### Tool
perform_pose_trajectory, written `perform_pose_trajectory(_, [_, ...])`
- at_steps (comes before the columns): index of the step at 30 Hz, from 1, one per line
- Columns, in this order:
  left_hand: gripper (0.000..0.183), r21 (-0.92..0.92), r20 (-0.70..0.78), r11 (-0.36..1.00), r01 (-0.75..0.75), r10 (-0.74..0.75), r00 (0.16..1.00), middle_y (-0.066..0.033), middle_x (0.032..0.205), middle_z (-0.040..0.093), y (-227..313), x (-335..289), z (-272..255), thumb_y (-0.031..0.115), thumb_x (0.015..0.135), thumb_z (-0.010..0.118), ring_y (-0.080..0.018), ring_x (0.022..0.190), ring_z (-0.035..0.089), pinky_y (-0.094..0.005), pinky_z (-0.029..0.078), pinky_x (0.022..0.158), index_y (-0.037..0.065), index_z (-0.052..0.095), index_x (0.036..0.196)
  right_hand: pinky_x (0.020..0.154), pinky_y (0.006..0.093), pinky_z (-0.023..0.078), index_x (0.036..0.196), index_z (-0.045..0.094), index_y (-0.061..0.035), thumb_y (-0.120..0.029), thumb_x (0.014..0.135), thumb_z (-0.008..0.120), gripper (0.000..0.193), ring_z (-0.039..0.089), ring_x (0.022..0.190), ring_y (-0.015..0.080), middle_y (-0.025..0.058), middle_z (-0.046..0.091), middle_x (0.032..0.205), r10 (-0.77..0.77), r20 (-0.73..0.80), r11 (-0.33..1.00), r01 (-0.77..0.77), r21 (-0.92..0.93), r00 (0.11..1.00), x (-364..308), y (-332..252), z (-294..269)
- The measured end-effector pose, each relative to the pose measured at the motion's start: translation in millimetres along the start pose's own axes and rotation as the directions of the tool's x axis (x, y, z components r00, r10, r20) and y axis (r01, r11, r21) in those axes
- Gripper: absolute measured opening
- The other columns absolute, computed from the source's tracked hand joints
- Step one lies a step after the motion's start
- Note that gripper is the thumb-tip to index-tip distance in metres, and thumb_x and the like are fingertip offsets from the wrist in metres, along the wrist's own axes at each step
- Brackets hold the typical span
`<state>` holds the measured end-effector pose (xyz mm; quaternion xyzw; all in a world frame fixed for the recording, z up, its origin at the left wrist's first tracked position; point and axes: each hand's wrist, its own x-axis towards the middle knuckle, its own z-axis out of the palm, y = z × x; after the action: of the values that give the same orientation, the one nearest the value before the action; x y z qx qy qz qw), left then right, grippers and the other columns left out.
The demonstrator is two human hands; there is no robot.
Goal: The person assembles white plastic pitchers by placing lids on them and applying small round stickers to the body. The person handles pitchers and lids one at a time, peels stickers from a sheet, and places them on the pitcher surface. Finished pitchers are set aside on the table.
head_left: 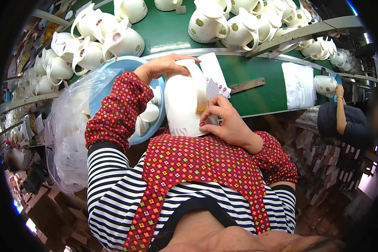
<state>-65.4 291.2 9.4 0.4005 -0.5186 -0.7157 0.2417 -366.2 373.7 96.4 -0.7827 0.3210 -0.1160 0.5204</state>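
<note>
A white pitcher (180,101) stands against my apron at the table's near edge. My left hand (166,67) is closed over its top end, beside the handle. From the handle hangs a small paper tag (212,89) on a gold cord. My right hand (227,122) is at the pitcher's lower right side, thumb and forefinger pinched on a small red-and-green sticker (202,124). Just beyond the pitcher, a white sticker sheet (214,69) with similar red-and-green stickers lies on the green table (256,101). The pitcher's underside is hidden.
Left of me, a light-blue basin (132,62) holds white lids, with a clear plastic bag (67,130) beside it. A metal strip (248,85) and stacked plastic bags (298,86) lie rightward. Many pitchers (122,42) stand beyond. A co-worker (340,117) handles another pitcher (324,85) at far right.
</note>
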Motion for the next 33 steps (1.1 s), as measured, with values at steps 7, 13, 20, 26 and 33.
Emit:
perform_pose_trajectory(7, [0.078,-0.026,0.02,1.0,0.0,0.001,1.0,-0.0091,0.125,0.071,-1,0,2,0.026,0.069,0.072,-0.019,0.114,0.064,-0.0324,0.049,0.104,0.009,0.063,0.145,0.098,0.0428,0.038,0.109,0.059,-0.0074,-0.03,0.074,0.093,0.054,0.051,0.108,0.0277,0.009,0.051,0.109,-0.031,-0.155,0.995,0.016,-0.097,0.987,2,11,14])
perform_pose_trajectory(13, [0.08,-0.036,0.007,0.999,0.038,-0.038,0.999,-0.0084,0.128,0.069,-2,2,-1,0.022,0.068,0.072,-0.0174,0.118,0.062,-0.0315,0.047,0.106,0.008,0.06,0.146,0.113,0.0471,0.033,0.142,0.041,-0.0045,-0.048,0.069,0.094,0.1,0.041,0.132,0.0382,0.0199,0.042,0.14,-0.029,-0.318,0.972,-0.047,-0.23,0.948,17,40,23])
perform_pose_trajectory(20, [0.081,0.353,-0.18,0.928,-0.121,0.194,0.964,-0.0102,0.139,0.063,41,-23,-40,0.025,0.07,0.079,-0.0194,0.127,0.058,-0.0341,0.042,0.112,0.009,0.06,0.146,0.125,0.0506,0.024,0.164,0.022,-0.0062,-0.053,0.062,0.097,0.136,0.023,0.155,0.0425,0.0253,0.024,0.165,0.034,-0.176,0.98,-0.068,-0.189,0.984,19,42,-5])
perform_pose_trajectory(26, [0.084,0.901,-0.38,0.413,0.13,0.611,0.695,-0.0157,0.131,0.057,73,12,-88,0.03,0.066,0.09,-0.0364,0.12,0.06,-0.0453,0.053,0.1,0.022,0.059,0.143,0.113,0.0496,0.039,0.146,0.049,-0.0013,-0.033,0.082,0.086,0.08,0.05,0.134,0.0396,0.0224,0.052,0.142,0.163,-0.436,0.976,-0.209,-0.059,0.885,31,133,-9])
perform_pose_trajectory(33, [0.088,0.954,-0.288,0.16,0.254,0.732,0.618,-0.0171,0.142,0.052,21,93,-167,0.037,0.067,0.093,-0.0432,0.134,0.05,-0.0521,0.047,0.109,0.024,0.056,0.145,0.107,0.0476,0.043,0.137,0.06,-0.007,-0.028,0.08,0.087,0.067,0.054,0.126,0.0365,0.0155,0.059,0.133,0.166,-0.321,0.878,-0.288,-0.384,0.933,58,170,7])
